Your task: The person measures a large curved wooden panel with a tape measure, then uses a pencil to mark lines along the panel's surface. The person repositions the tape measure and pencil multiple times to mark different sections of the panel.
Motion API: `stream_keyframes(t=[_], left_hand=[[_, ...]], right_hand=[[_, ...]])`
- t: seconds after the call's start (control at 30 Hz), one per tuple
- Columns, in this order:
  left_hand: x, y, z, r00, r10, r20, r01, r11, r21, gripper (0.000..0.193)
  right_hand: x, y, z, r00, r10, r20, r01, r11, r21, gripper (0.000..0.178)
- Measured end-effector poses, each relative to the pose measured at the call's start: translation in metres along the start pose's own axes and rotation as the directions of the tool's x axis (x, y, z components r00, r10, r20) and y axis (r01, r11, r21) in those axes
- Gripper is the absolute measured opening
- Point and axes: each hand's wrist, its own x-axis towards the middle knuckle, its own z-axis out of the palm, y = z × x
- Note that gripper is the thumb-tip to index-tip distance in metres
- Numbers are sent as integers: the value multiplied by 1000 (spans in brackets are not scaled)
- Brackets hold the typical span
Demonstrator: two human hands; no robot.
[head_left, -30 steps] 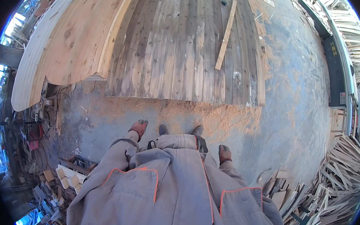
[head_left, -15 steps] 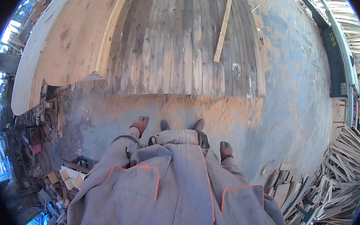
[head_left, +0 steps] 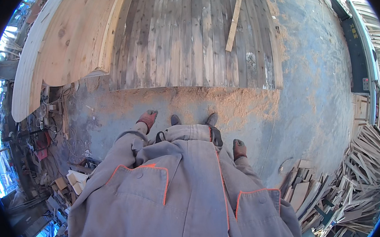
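Observation:
My left hand (head_left: 148, 117), in a reddish work glove with dark fingers, is held out low over the floor to the left of my boots (head_left: 193, 119). Its fingers are curled in and nothing shows in them. On the other side, my right hand (head_left: 239, 149) hangs close to my body in a matching glove, fingers also curled, without anything visible in it. Both hands are apart from the plank platform (head_left: 184, 51) in front of me. A thin loose wooden strip (head_left: 236, 17) lies slantwise on its weathered boards.
A large pale wooden panel (head_left: 79, 42) with a scalloped end stands at the far left. Sawdust (head_left: 225, 106) covers the floor along the platform's edge. Cables and tools (head_left: 47, 117) clutter the left; piled offcuts (head_left: 345, 190) lie right, below a long dark machine (head_left: 358, 54).
My view has shifted: the platform and panel sit higher in the picture, as do my boots and both hands. Both hands remain curled at my sides.

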Motion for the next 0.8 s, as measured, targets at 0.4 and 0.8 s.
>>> stream_keyframes(t=[0.4, 0.8], left_hand=[[-7, 24, -4, 1000, -26, -2, 26, 990, 141, 43], [-19, 32, 1, 999, -2, -54, 6, 997, 80, 42]], right_hand=[[-1, -7, -2, 1000, -25, -14, 24, 996, -84, 42], [17, -31, -10, 998, -26, 48, 31, 995, -94, 47]])
